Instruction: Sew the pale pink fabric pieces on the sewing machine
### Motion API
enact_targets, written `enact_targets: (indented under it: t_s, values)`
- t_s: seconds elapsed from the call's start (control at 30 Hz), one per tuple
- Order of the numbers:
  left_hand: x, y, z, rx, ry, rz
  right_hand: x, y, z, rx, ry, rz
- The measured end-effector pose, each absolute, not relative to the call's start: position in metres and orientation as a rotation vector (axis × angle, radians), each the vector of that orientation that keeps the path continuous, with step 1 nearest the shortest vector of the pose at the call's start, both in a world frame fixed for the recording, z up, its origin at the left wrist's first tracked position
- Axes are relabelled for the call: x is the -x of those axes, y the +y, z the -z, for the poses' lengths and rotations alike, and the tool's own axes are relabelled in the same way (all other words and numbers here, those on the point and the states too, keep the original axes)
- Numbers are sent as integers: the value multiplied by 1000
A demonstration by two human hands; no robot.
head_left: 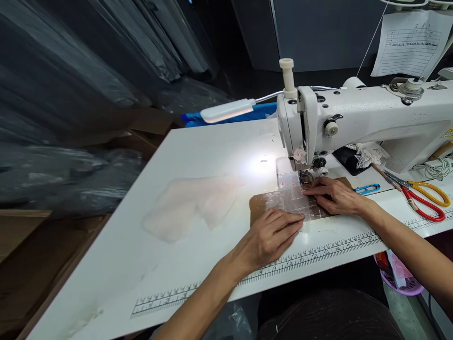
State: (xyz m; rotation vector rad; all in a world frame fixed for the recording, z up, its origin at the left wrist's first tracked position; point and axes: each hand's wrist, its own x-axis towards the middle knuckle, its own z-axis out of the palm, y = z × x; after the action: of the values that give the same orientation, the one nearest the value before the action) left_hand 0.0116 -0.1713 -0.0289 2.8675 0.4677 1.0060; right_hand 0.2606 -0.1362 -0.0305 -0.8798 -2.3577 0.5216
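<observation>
Left hand (272, 235) lies flat, unclenched, on sheer whitish sheeting (292, 200) over thin brown board (257, 211), near the metal presser foot (306, 177); whether the right hand (334, 194) pinches, I can't tell. Uneven pressure could skew the layers.

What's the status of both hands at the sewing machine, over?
Left hand at near edge of translucent sheet. Right hand beside presser foot. Brown piece under sheet. Scissors lie right, apart from hands.
</observation>
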Motion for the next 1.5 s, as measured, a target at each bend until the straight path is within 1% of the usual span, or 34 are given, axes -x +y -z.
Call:
enact_targets:
  t_s: [0.5, 1.0, 1.27, 1.5]
  values:
    - [-10, -171, 34, -2834, 443, -962, -258, -136, 33, 928, -2408, -490]
    - [-14, -174, 28, -2869, 567, -1091, -258, -138, 37, 951, -2401, -462]
    - [-14, -172, 28, -2893, 567, -990, -257, -140, 34, 968, -2407, -463]
    - [-12, -172, 29, -2931, 556, -969, -257, -140, 34, 981, -2404, -468]
